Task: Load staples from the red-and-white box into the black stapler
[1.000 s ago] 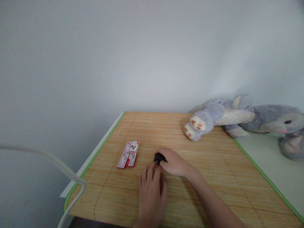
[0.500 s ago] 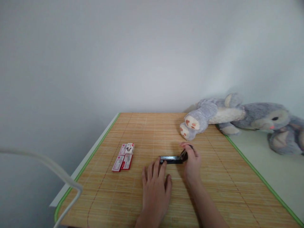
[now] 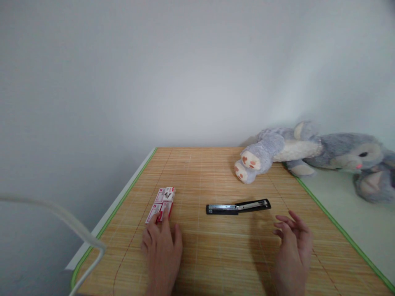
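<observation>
A black stapler (image 3: 238, 206) lies swung fully open and flat on the bamboo mat (image 3: 216, 255), with neither hand on it. My left hand (image 3: 162, 250) rests flat on the mat with fingers stretched out, its fingertips touching the nearest of several small red and white staple boxes (image 3: 161, 200). My right hand (image 3: 293, 250) hovers open just below and right of the stapler, fingers loosely curled and holding nothing.
A grey plush rabbit (image 3: 311, 154) lies along the wall at the right, its feet on the mat. A white cable (image 3: 68, 222) arcs through the lower left. The mat's green edge (image 3: 339, 230) borders a pale table surface at right.
The stapler was unfolded flat and let go by my right hand, which drew back to the right. My left hand slid left from the stapler to the staple boxes.
</observation>
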Tool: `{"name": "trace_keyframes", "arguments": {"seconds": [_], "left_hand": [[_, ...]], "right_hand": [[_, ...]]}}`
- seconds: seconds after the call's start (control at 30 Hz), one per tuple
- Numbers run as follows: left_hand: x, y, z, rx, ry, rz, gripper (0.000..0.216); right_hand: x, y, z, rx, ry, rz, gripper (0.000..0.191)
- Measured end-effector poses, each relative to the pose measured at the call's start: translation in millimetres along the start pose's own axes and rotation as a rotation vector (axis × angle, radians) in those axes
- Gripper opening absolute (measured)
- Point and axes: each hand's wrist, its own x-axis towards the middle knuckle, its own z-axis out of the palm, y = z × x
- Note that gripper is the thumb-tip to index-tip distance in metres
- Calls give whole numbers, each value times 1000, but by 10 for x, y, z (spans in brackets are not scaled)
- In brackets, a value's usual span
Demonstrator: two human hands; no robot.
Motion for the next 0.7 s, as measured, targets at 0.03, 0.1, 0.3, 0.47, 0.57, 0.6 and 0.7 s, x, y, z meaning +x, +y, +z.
{"name": "trace_keyframes", "arguments": {"seconds": [0.03,0.1,0.3,0.47,0.57,0.6,0.7], "left_hand": [[-1,-85,-10,24,-2,4,44],[-43,-220,-12,-1,-28,44,42],[-241,-183,19,-426,-296,261,30],[-267,273,51,-682,-506,364,37],[-211,420,79,-730,-540,405,46],[-187,431,87,-745,-543,415,47],[-128,389,106,-779,-550,390,44]], "right_hand": [[-76,-40,-54,-42,-60,-28,47],[-216,-98,-110,-111,-255,-5,48],[-435,-102,105,-257,-895,146,46],[-307,62,271,-311,-1086,166,42],[-130,156,235,-324,-1071,220,45],[-69,173,207,-335,-1062,228,45],[78,188,115,-380,-1020,235,44]]}}
